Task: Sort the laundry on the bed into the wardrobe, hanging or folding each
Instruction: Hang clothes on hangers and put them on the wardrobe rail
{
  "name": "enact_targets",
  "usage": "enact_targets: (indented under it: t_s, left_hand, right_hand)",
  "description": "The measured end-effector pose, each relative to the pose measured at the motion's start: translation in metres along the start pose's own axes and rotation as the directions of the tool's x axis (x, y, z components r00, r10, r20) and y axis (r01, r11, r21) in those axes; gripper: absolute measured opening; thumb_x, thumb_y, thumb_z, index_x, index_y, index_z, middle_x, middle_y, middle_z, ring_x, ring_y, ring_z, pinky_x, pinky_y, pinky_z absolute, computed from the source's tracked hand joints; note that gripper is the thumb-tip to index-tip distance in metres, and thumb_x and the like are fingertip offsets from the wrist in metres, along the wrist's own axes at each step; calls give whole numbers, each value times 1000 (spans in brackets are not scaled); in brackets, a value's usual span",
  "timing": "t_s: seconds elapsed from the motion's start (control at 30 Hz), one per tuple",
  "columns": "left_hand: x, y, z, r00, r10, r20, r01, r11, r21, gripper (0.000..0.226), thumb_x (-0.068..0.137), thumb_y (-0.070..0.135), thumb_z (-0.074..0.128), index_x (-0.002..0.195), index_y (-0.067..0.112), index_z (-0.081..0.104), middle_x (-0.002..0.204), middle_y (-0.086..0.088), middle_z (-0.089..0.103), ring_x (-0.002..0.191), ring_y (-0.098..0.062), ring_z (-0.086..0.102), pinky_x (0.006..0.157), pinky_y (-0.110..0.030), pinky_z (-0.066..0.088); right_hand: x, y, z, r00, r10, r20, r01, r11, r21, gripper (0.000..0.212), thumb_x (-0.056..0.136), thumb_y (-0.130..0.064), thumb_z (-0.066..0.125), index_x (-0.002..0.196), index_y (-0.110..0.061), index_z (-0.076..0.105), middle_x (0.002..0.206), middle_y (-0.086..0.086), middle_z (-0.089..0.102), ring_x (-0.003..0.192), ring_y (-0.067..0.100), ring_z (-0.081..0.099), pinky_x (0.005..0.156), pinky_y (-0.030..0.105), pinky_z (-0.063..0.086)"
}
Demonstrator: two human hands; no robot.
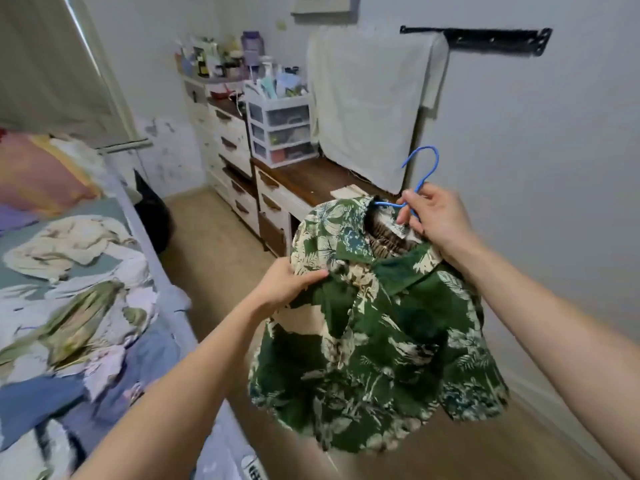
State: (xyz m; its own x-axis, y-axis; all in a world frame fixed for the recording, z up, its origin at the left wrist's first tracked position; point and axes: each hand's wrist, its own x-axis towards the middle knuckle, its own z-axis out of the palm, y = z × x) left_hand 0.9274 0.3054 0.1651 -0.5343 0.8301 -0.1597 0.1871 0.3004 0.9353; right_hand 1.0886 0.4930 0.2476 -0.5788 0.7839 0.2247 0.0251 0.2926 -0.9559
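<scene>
Fingers of right hand (437,216) pinch the blue hanger (420,180) neck; left hand (289,282) grips the green shirt (377,327) collar, held mid-room over floor. Bed (152,268) w/ loose laundry (76,292) at left; far: one 3-drawer plastic unit (280,131) on a dresser (311,181), one white cloth (370,102) on wall.

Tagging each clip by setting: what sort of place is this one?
Most likely a small home bedroom. A bed strewn with loose clothes runs along the left, a chest of drawers crowded with toiletries stands against the far wall, and the hands hold a green leaf-print shirt on a blue hanger.
</scene>
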Motion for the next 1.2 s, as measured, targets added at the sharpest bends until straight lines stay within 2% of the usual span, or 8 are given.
enact_targets:
  t_s: [0.17,0.3,0.47,0.6,0.7,0.8,0.97,1.2]
  left_hand:
    - [51,-19,19,998,-43,-55,47,996,75,37,86,31,71,83,-5,64,69,-6,66,55,-14,57,47,-21,41]
    - [94,-46,2,987,-64,-148,85,987,140,32,89,23,67,61,14,53,48,13,59,42,4,54,42,-8,36]
    - [161,-74,-52,966,-87,-243,139,969,204,25,91,28,65,71,15,55,69,9,64,60,-4,60,51,-10,44]
    - [191,-83,-106,911,-130,-391,202,968,150,26,92,31,63,90,5,63,87,0,72,77,-15,68,72,-30,55]
    - [192,-82,-143,832,-150,-534,234,968,93,19,93,29,62,78,21,55,76,9,63,71,-9,62,60,-12,45]
    - [181,-80,-188,674,-211,-708,315,949,17,34,93,32,62,66,22,43,63,10,51,58,-4,49,48,-11,37]
    - [152,-88,-268,257,-239,-936,313,937,-153,23,93,28,62,73,26,51,73,3,61,72,-17,61,66,-26,50]
    - [103,-100,-335,-290,-273,-917,323,874,-362,24,93,31,60,109,13,62,99,0,66,97,-20,63,84,-34,50]
  right_hand:
    - [41,57,6,997,29,65,-21,991,-133,23,97,-9,49,76,-12,57,61,15,63,33,3,36,37,12,28]
    - [91,93,40,984,43,175,6,963,-269,20,96,-9,47,78,-13,54,65,16,67,33,4,43,38,11,31]
    - [171,116,116,918,41,395,109,931,-349,14,98,-13,47,87,-10,57,65,6,69,38,4,46,47,19,38]
    - [228,110,194,822,-6,570,255,898,-359,14,97,-9,49,89,-8,61,66,1,66,48,-6,53,53,7,36]
    - [257,103,260,729,-47,683,351,882,-315,17,97,-11,49,86,-10,63,62,-4,65,50,-10,53,53,9,35]
    - [280,89,335,617,-138,775,453,867,-206,19,96,-15,53,82,-11,66,58,-8,64,54,-7,55,60,14,36]
    - [292,46,462,398,-334,854,486,867,113,16,94,-9,57,82,-6,67,61,3,64,52,-2,54,59,4,36]
    - [255,3,604,34,-464,885,364,830,422,17,96,-12,53,100,-10,69,66,7,62,63,10,55,63,5,37]
